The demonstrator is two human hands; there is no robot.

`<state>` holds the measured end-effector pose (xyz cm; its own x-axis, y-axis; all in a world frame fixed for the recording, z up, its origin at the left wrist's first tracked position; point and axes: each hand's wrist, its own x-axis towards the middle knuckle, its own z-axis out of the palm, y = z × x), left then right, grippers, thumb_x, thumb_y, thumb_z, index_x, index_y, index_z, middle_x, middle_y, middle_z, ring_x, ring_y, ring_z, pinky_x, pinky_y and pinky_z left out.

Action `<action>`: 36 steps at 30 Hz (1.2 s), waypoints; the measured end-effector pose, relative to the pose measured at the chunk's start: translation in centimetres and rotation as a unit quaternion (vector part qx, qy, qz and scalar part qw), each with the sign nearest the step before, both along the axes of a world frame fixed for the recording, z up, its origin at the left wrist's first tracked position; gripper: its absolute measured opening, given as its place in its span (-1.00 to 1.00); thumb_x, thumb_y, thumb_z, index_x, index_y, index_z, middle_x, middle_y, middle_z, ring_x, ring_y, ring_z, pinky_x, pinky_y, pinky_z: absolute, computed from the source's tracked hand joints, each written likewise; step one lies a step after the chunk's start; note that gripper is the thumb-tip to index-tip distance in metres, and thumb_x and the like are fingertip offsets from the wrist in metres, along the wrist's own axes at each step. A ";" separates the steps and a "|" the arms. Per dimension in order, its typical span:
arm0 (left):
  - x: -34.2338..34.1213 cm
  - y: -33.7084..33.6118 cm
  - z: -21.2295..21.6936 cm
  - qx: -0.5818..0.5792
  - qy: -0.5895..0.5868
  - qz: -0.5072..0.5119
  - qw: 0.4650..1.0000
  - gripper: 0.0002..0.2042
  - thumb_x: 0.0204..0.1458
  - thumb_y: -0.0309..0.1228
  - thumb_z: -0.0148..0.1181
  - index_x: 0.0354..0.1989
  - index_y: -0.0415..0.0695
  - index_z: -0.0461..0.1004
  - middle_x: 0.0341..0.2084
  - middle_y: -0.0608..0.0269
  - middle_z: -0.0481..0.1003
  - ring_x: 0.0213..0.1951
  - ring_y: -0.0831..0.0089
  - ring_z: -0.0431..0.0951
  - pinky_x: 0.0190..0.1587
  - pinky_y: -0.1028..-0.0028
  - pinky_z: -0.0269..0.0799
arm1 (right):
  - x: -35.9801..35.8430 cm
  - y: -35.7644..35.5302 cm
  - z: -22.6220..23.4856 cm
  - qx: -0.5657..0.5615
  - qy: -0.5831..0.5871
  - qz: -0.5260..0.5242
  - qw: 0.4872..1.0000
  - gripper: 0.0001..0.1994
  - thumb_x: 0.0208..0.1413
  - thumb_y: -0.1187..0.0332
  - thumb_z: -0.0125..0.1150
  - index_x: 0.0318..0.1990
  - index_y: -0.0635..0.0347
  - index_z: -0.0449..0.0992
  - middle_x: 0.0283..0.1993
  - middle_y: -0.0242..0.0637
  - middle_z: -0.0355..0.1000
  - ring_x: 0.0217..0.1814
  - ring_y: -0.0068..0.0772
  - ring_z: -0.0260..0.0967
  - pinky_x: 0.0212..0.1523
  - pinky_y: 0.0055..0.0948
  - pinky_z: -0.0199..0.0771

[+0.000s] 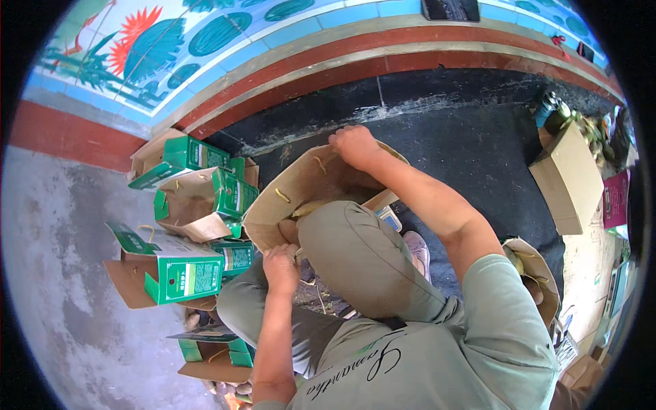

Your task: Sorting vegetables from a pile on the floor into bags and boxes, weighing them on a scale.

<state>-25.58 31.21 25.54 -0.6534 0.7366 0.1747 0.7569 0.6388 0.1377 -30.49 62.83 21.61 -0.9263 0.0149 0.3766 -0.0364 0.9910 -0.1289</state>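
Observation:
An open brown cardboard box [266, 222] with yellow cord loops in its wall stands in front of my knees. Its far rim is under my right hand [355, 147], whose fingers are curled over the edge. My left hand [280, 268] is closed at the near rim, beside my knee. Inside lie brown, rounded pieces [290, 231], partly hidden by my knee; their kind is not clear. A pale boxy object with a small blue panel [389, 219] shows behind the box.
Several open green-and-brown cartons, among them a green carton [188, 277], stand at left. On the right are a brown carton [567, 178], bottles [550, 109] and an open box of brown produce [533, 277]. A painted wall [205, 41] runs along the far side above black sheeting [458, 143].

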 end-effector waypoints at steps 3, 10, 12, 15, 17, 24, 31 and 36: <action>-0.6 2.5 1.8 -0.002 0.017 -0.036 0.999 -0.86 -0.42 -0.55 0.16 -0.60 -0.09 0.38 -0.63 0.21 0.37 -0.44 0.21 0.41 -0.35 0.29 0.22 | 3.3 3.7 0.2 -0.046 0.009 -0.040 0.998 -0.92 -0.16 0.36 0.07 -0.49 0.10 0.46 -0.43 -0.23 0.45 -0.31 -0.21 0.43 -0.32 -0.27 0.43; -2.8 13.1 3.0 0.003 0.035 -0.232 0.972 -0.87 -0.40 -0.50 0.18 -0.61 -0.08 0.36 -0.63 0.22 0.36 -0.44 0.21 0.40 -0.37 0.28 0.25 | 15.8 12.9 1.4 -0.085 0.009 -0.242 0.966 -0.92 -0.11 0.37 0.02 -0.49 0.12 0.41 -0.41 -0.18 0.44 -0.29 -0.13 0.42 -0.28 -0.21 0.41; -3.1 17.0 1.7 0.015 0.042 -0.288 0.957 -0.92 -0.33 -0.46 0.13 -0.62 -0.06 0.36 -0.62 0.24 0.37 -0.43 0.24 0.41 -0.36 0.31 0.27 | 19.7 15.9 1.2 -0.083 0.028 -0.291 0.953 -0.90 -0.10 0.35 0.02 -0.44 0.13 0.42 -0.37 -0.17 0.45 -0.26 -0.10 0.41 -0.26 -0.20 0.40; -2.4 23.1 -0.3 0.018 0.036 -0.400 0.916 -0.94 -0.25 -0.34 0.06 -0.63 -0.01 0.36 -0.63 0.29 0.38 -0.45 0.31 0.43 -0.37 0.34 0.29 | 25.9 19.4 2.0 -0.079 -0.047 -0.406 0.909 -0.79 -0.05 0.26 0.03 -0.29 0.12 0.45 -0.28 -0.13 0.43 -0.21 -0.07 0.38 -0.23 -0.18 0.37; -2.0 26.3 -3.1 0.067 0.036 -0.464 0.883 -0.91 -0.26 -0.30 0.06 -0.64 0.00 0.34 -0.66 0.32 0.35 -0.46 0.34 0.44 -0.38 0.37 0.29 | 29.9 21.2 2.7 -0.057 -0.050 -0.432 0.899 -0.74 -0.02 0.19 0.06 -0.24 0.15 0.43 -0.24 -0.15 0.43 -0.16 -0.09 0.37 -0.20 -0.16 0.36; -3.0 26.2 -2.6 0.188 -0.070 -0.418 0.886 -0.92 -0.21 -0.35 0.13 -0.54 -0.05 0.41 -0.61 0.28 0.40 -0.43 0.30 0.44 -0.29 0.31 0.30 | 48.3 30.6 -6.4 0.182 -0.364 -0.534 0.741 -0.78 0.13 0.28 -0.11 -0.25 0.13 0.47 -0.33 -0.16 0.47 -0.28 -0.24 0.45 -0.39 -0.30 0.47; -8.9 10.7 3.1 0.149 -0.127 -0.074 0.978 -0.85 -0.16 -0.36 0.13 -0.41 -0.13 0.50 -0.46 0.13 0.49 -0.32 0.17 0.48 -0.25 0.28 0.38 | 40.9 27.8 -3.7 -0.041 -0.266 -0.558 0.785 -0.69 0.05 0.22 -0.08 -0.10 0.10 0.41 -0.12 -0.07 0.40 -0.09 0.01 0.35 -0.13 -0.11 0.34; -8.4 5.8 4.0 0.213 -0.159 0.052 0.963 -0.85 -0.14 -0.37 0.13 -0.41 -0.15 0.50 -0.44 0.11 0.50 -0.35 0.20 0.50 -0.29 0.31 0.40 | 30.2 26.4 -0.3 -0.020 -0.112 -0.405 0.907 -0.73 0.06 0.22 -0.06 -0.23 0.20 0.44 -0.24 -0.01 0.42 -0.19 0.05 0.36 -0.19 -0.13 0.34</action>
